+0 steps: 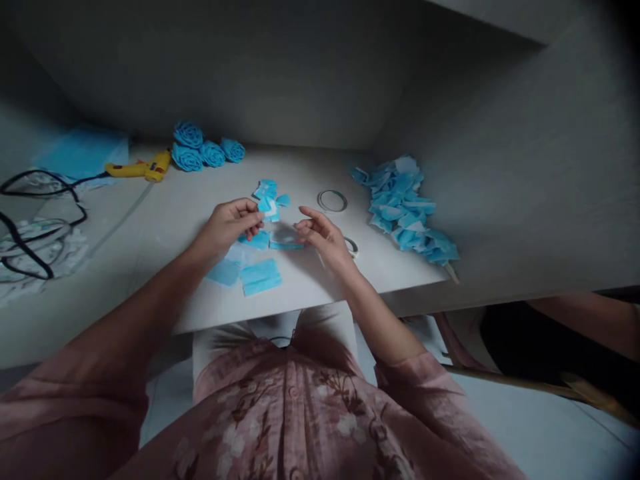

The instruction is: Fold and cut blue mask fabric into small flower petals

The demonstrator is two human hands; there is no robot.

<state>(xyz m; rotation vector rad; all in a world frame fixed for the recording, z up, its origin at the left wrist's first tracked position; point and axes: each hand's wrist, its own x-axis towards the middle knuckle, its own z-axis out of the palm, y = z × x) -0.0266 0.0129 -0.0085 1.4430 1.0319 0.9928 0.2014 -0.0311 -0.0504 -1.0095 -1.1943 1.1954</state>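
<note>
My left hand (pixel 231 223) is closed in a pinch on a small blue and white fabric piece (pixel 269 208) held just above the white table (pixel 165 220). My right hand (pixel 320 235) hovers close beside it, fingers curled, with its fingertips at a pale, nearly see-through piece (pixel 284 237); whether it grips that piece I cannot tell. Several blue fabric scraps (pixel 260 277) lie on the table under and in front of both hands.
Three blue fabric roses (pixel 203 152) and a yellow glue gun (pixel 145 169) lie at the back left, with black cables (pixel 30 227) further left. A heap of blue cut pieces (pixel 405 210) sits on the right. A tape ring (pixel 332 201) lies beyond my right hand.
</note>
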